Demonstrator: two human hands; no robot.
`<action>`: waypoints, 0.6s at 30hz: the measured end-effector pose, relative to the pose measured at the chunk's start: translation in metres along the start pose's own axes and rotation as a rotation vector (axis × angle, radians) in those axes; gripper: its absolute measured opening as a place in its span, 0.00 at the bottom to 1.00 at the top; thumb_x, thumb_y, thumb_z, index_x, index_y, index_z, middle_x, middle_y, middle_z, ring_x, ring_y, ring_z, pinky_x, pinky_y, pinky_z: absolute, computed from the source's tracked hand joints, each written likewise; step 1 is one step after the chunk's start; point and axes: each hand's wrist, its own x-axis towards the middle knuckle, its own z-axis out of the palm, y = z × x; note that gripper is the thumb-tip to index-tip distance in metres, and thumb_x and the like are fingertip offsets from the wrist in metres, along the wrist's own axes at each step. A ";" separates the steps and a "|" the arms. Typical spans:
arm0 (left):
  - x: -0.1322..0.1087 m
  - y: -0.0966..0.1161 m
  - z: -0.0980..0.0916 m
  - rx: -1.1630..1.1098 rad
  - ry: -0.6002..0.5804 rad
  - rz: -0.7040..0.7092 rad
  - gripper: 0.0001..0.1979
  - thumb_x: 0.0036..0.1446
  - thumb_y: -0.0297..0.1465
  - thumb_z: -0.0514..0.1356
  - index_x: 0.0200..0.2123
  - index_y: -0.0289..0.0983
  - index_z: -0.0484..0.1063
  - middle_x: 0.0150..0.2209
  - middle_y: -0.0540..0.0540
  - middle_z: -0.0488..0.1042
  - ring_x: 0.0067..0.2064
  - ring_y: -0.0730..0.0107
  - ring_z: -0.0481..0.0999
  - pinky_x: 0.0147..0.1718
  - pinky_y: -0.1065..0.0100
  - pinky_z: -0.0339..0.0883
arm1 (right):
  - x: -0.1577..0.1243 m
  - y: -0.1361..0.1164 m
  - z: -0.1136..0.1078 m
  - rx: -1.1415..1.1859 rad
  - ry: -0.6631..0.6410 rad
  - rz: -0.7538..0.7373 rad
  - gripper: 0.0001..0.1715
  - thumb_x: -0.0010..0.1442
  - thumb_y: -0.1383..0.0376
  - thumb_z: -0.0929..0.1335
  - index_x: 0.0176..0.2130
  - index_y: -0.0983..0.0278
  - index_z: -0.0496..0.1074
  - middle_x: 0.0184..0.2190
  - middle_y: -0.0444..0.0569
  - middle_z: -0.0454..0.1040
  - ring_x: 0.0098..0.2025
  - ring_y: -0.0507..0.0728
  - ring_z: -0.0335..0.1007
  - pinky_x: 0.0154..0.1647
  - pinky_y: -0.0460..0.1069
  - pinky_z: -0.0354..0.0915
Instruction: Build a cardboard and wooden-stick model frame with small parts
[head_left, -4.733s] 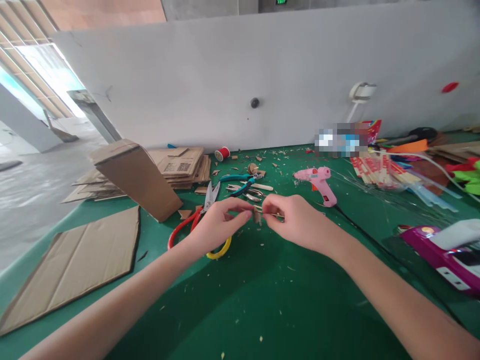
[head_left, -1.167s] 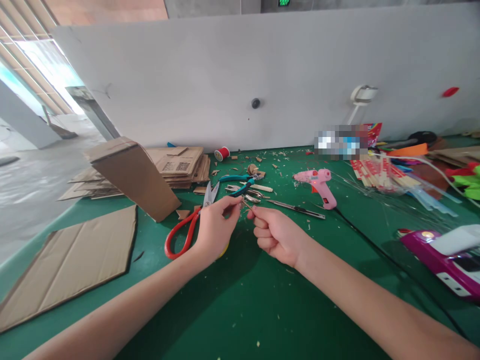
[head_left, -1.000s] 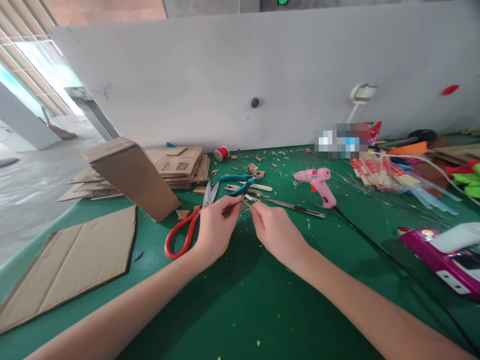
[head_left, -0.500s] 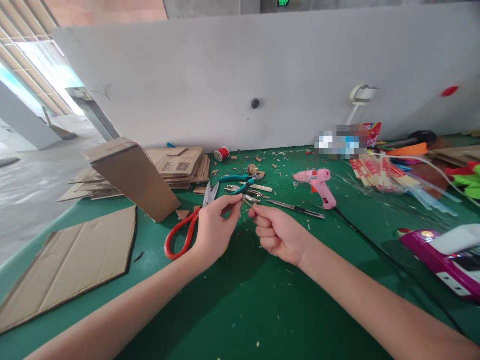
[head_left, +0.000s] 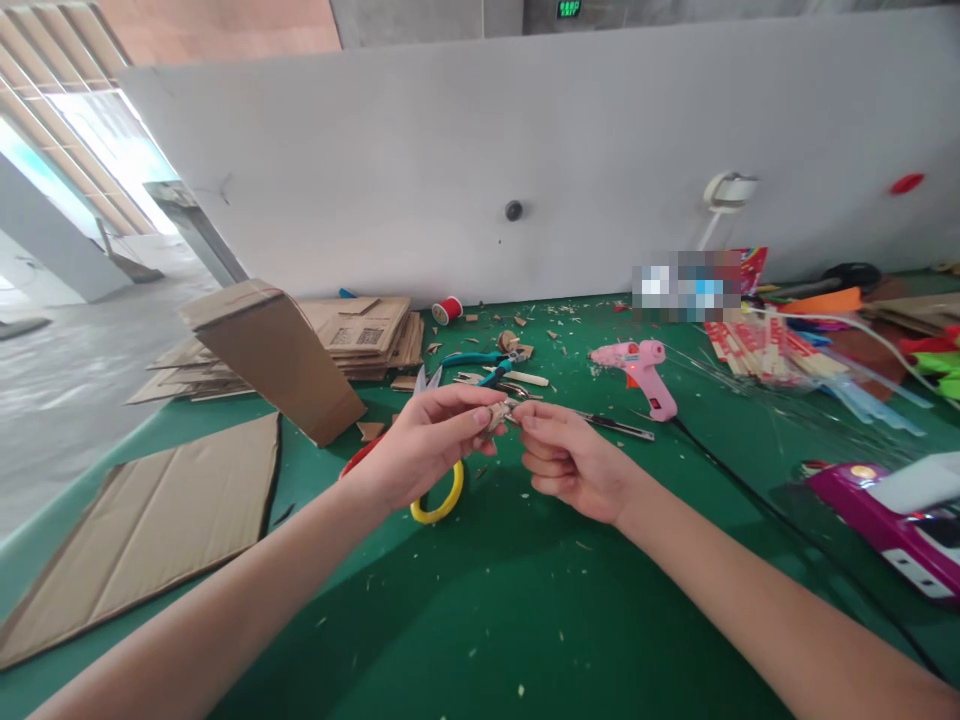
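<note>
My left hand (head_left: 420, 445) pinches a small, crumpled scrap of brown cardboard (head_left: 496, 414) between thumb and fingers, above the middle of the green table. Against the right end of the scrap, my right hand (head_left: 574, 460) has its thumb and forefinger closed, its other fingers curled in. Part of the scrap is hidden by the fingertips. Scissors with one red and one yellow handle (head_left: 438, 507) lie under my left hand, partly covered. Just behind the hands are teal-handled pliers (head_left: 480, 360), and a utility knife (head_left: 619, 426) lies to the right.
A pink glue gun (head_left: 649, 378) stands at right, its cord (head_left: 739, 480) running toward me. Cardboard sheets (head_left: 371, 330), a leaning cardboard piece (head_left: 277, 360) and a flat one (head_left: 165, 520) fill the left. A purple-and-white device (head_left: 892, 520) sits at far right.
My left hand has turned and now holds a crumpled scrap where a thin strip showed between the fingertips. More of the yellow scissor handle shows; the red one is more covered.
</note>
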 end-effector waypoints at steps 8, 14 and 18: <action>-0.001 0.001 -0.003 -0.080 -0.044 -0.081 0.09 0.50 0.28 0.65 0.38 0.37 0.77 0.31 0.47 0.78 0.36 0.69 0.78 0.41 0.66 0.74 | 0.005 0.005 -0.001 -0.735 0.223 -0.369 0.12 0.60 0.56 0.64 0.32 0.62 0.67 0.24 0.40 0.61 0.24 0.49 0.55 0.25 0.46 0.54; -0.001 -0.003 -0.003 -0.193 -0.103 -0.185 0.08 0.54 0.29 0.62 0.40 0.41 0.74 0.31 0.49 0.77 0.34 0.70 0.80 0.40 0.67 0.75 | 0.003 0.012 0.003 -0.978 0.312 -0.519 0.12 0.65 0.59 0.58 0.33 0.61 0.63 0.27 0.42 0.64 0.28 0.50 0.59 0.30 0.46 0.56; -0.003 -0.002 -0.003 -0.226 -0.101 -0.215 0.08 0.53 0.30 0.63 0.39 0.41 0.74 0.31 0.49 0.77 0.31 0.71 0.80 0.37 0.67 0.75 | 0.000 0.010 0.006 -1.000 0.277 -0.515 0.14 0.65 0.58 0.58 0.31 0.62 0.62 0.25 0.42 0.63 0.27 0.50 0.57 0.29 0.46 0.55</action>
